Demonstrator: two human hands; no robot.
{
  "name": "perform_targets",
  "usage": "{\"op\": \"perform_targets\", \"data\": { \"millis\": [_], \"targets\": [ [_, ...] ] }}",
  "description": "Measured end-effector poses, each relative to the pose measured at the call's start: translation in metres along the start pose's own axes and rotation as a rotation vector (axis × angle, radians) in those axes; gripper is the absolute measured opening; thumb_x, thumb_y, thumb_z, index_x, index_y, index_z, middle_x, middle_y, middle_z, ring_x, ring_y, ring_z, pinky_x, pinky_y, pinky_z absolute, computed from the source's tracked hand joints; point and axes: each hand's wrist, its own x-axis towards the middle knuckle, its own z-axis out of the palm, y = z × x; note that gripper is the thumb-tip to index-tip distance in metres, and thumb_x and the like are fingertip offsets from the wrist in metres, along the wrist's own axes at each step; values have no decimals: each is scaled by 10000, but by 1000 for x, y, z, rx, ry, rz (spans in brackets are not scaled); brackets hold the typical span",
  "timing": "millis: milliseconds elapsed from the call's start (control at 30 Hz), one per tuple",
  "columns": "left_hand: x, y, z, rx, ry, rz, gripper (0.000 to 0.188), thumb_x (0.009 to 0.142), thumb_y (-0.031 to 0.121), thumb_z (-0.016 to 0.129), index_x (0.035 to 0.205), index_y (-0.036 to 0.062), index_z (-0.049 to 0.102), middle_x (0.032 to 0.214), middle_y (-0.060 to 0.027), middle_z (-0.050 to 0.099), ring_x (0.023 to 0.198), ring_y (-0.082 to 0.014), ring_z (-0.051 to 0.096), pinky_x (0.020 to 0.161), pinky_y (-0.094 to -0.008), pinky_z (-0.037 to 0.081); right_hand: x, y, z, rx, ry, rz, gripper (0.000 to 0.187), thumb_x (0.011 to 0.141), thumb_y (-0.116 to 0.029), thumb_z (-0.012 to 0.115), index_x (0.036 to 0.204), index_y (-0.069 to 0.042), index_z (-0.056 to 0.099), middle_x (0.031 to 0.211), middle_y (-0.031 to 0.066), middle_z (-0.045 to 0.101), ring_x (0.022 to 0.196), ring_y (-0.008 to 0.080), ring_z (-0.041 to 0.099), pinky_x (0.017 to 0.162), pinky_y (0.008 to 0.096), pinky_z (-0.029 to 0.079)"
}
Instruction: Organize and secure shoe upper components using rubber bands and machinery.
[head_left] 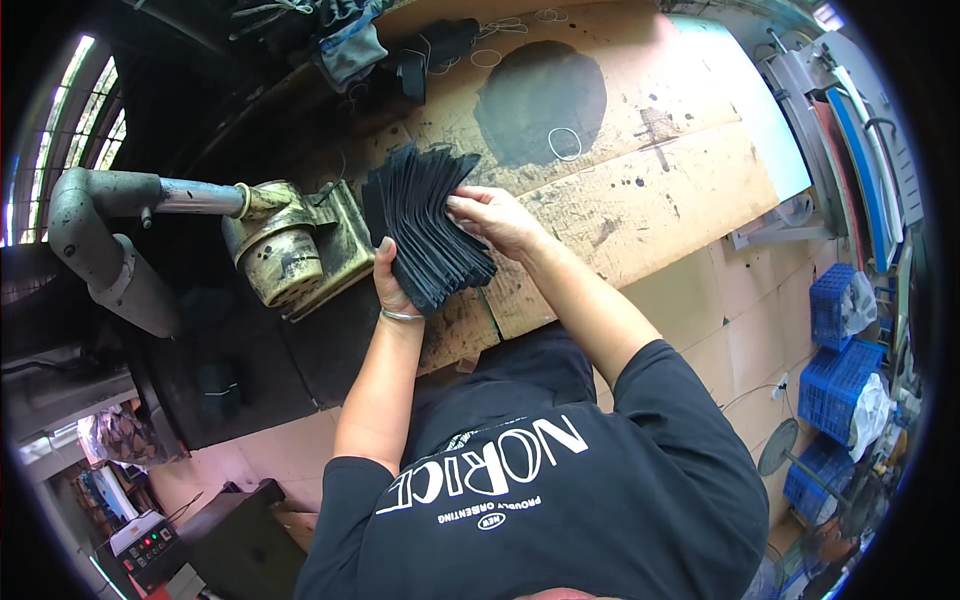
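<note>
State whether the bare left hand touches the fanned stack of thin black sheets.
Touching. The head view shows the bare left hand gripping the lower left of the fanned stack of thin black sheets, thumb against its side.

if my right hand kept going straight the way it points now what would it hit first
The fanned stack of thin black pieces: your right hand is at its right edge, apparently touching it, though exact contact depth is unclear.

Two hands (393,287) (502,222), one black stack (428,232)
</note>
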Motion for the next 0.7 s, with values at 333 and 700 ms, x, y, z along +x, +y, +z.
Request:
{"op": "perform_targets", "data": {
  "millis": [333, 700],
  "targets": [
    [-26, -8, -16, -68, -82, 33, 928, 813, 603, 614, 1422, -32, 318, 1298, -281, 482, 1178, -395, 520, 1015, -489, 442, -4, -9, -8, -693, 224, -822, 653, 765, -88, 717, 1364, -71, 457, 1296, 111, 561, 1043, 255, 622, 969, 390, 477],
    [-31, -9, -18, -74, -68, 73, 928, 815, 591, 622, 1433, -27, 309, 1335, -287, 464, 1215, -411, 496, 1037, -509, 420, -16, -5, -2, -897, 419, -583, 259, 758, -264, 774, 892, -73, 661, 887, 92, 701, 879, 277, 666, 867, 379, 498]
  ]
}}
